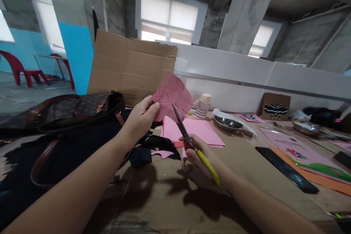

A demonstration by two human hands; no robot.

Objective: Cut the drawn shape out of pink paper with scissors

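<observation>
My left hand (141, 117) pinches a pink paper piece (172, 97) with pencilled petal lines and holds it up above the table. My right hand (196, 151) grips yellow-handled scissors (186, 135). Their dark blades point up and touch the lower right edge of the pink piece. Below lie flat pink sheets (192, 129) and black scraps (153, 146) on the brown table (170, 197).
A brown patterned handbag (82, 108) rests on black cloth at the left. A cardboard panel (131, 65) stands behind. A glue bottle (203, 105), metal bowls (227, 122), a black strip (286, 168) and coloured sheets (309, 157) lie to the right.
</observation>
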